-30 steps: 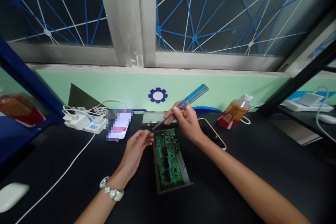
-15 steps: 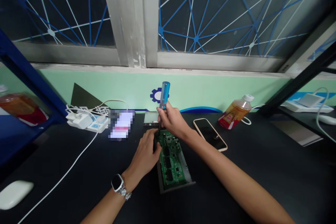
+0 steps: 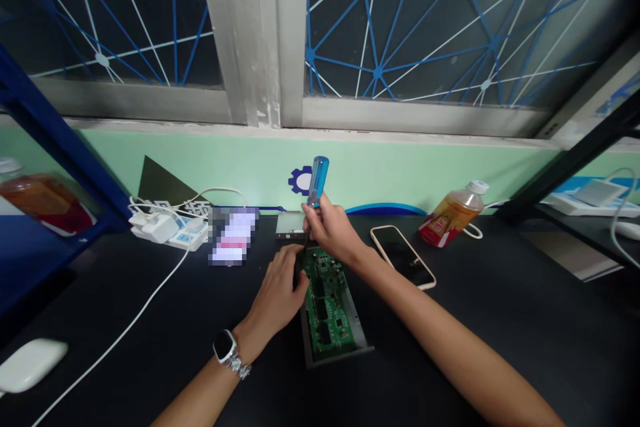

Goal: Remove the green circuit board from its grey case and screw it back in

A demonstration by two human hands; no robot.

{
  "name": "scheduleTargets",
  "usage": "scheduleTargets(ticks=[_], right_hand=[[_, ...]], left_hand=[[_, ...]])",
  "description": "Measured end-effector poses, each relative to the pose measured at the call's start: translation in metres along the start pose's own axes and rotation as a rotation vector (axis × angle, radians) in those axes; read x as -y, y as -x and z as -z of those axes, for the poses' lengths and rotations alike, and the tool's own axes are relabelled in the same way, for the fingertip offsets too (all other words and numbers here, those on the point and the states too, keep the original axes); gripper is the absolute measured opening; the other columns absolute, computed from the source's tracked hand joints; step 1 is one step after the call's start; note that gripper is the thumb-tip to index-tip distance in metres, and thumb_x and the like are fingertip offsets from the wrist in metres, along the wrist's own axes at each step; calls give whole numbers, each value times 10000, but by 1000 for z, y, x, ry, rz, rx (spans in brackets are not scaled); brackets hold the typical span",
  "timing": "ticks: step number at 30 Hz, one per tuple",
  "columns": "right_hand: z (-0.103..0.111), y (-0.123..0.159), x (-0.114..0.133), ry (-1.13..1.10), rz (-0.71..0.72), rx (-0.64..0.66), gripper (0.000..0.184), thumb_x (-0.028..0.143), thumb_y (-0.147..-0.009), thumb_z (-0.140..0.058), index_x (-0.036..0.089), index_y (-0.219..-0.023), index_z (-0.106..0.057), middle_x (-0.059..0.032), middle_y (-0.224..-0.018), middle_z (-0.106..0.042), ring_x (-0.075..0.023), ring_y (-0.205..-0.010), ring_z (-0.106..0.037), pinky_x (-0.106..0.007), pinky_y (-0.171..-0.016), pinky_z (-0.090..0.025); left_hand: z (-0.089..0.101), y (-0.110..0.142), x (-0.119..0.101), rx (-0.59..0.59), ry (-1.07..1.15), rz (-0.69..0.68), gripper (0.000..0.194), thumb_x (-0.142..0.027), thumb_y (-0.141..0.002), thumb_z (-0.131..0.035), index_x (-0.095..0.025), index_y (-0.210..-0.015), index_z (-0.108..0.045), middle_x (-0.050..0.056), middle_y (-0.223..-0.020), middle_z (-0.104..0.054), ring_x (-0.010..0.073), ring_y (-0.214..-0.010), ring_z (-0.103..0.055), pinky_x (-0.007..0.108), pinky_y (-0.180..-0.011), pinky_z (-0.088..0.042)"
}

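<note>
A green circuit board (image 3: 326, 307) lies in an open grey metal case (image 3: 361, 335) on the black desk. My right hand (image 3: 333, 230) is closed around a screwdriver with a clear blue handle (image 3: 317, 181), held upright with its tip at the board's far left corner. My left hand (image 3: 280, 290), with a watch on the wrist, presses against the case's left edge beside that corner, fingers curled on the rim.
A phone with a dark screen (image 3: 403, 256) lies right of the case, an amber bottle (image 3: 454, 213) behind it. A lit phone (image 3: 233, 237) and a white power strip (image 3: 167, 228) with cables sit at the left. A white mouse (image 3: 30, 364) lies near left.
The screwdriver has swung from a slant to upright over the board's far corner. My left hand has moved in from beside the case and now grips its left edge.
</note>
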State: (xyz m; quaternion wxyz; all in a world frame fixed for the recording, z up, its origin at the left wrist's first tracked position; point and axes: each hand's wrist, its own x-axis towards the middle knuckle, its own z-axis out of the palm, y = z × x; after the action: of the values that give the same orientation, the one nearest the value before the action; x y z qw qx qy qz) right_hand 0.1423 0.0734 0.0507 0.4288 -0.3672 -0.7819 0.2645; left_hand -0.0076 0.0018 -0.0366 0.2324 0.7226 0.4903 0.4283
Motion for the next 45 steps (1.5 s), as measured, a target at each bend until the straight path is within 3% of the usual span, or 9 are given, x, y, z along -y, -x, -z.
scheduleTargets(ticks=[11, 17, 20, 27, 30, 33, 37, 40, 45], right_hand=[[2, -4, 0, -20, -18, 40, 162, 398, -974, -495, 238, -968, -467, 0, -703, -653, -146, -579, -603, -277, -573, -464], [2, -5, -4, 17, -46, -21, 239, 458, -931, -557, 235, -862, -503, -13, -700, -647, -157, -591, -615, -292, -574, -483], [2, -6, -7, 11, -65, -33, 270, 479, -909, -589, 225, -835, -536, -20, -696, -655, -165, -607, -626, -298, -585, -497], [14, -3, -9, -99, -104, 163, 240, 401, -879, -653, 192, -998, -646, -4, -710, -674, -145, -584, -644, -272, -565, -509], [20, -3, -7, -263, -126, 274, 238, 322, -886, -637, 181, -1075, -660, -35, -839, -705, -131, -612, -652, -255, -534, -515], [23, -3, -5, -389, -172, 329, 220, 290, -910, -595, 175, -1080, -672, -32, -786, -701, -130, -610, -647, -252, -523, -523], [21, -4, -7, -358, -166, 296, 205, 303, -904, -606, 160, -1026, -687, -1, -657, -673, -141, -603, -661, -269, -581, -542], [17, -3, -10, -281, -135, 221, 174, 314, -872, -644, 161, -942, -688, -6, -680, -679, -148, -602, -666, -288, -625, -547], [10, -1, -15, -130, -89, 87, 169, 328, -836, -685, 175, -784, -635, -8, -683, -663, -131, -573, -623, -243, -544, -474]], left_hand=[[7, -18, -6, -70, 142, 10, 301, -210, -861, -624, -237, -1160, -637, 95, -1168, -646, 266, -1142, -572, 404, -1029, -390], [8, -51, -13, -107, 150, 14, 91, -258, -803, -724, -209, -865, -678, 21, -817, -708, 181, -730, -629, 270, -712, -468], [3, -55, -9, -125, 184, 61, 109, -304, -806, -726, -197, -813, -702, 19, -763, -729, 179, -680, -648, 263, -662, -473], [5, -52, -2, -65, 272, 73, 179, -297, -859, -654, -190, -942, -772, 71, -913, -789, 249, -830, -722, 314, -765, -527], [7, -52, -3, -17, 251, 51, 219, -301, -893, -602, -191, -980, -770, 63, -945, -785, 239, -836, -705, 303, -779, -513], [9, -51, -3, 19, 216, 29, 255, -301, -927, -548, -186, -1016, -758, 48, -904, -774, 204, -762, -670, 276, -729, -494], [8, -49, -6, 22, 243, 7, 257, -322, -933, -554, -192, -1069, -730, 60, -945, -761, 206, -808, -681, 284, -764, -503], [5, -49, -9, -83, 261, -4, 221, -332, -880, -650, -204, -1053, -701, 64, -1001, -752, 215, -928, -691, 297, -863, -499], [0, -50, -8, -252, 178, 59, 213, -363, -779, -764, -203, -840, -638, 19, -808, -715, 185, -765, -665, 267, -738, -499]])
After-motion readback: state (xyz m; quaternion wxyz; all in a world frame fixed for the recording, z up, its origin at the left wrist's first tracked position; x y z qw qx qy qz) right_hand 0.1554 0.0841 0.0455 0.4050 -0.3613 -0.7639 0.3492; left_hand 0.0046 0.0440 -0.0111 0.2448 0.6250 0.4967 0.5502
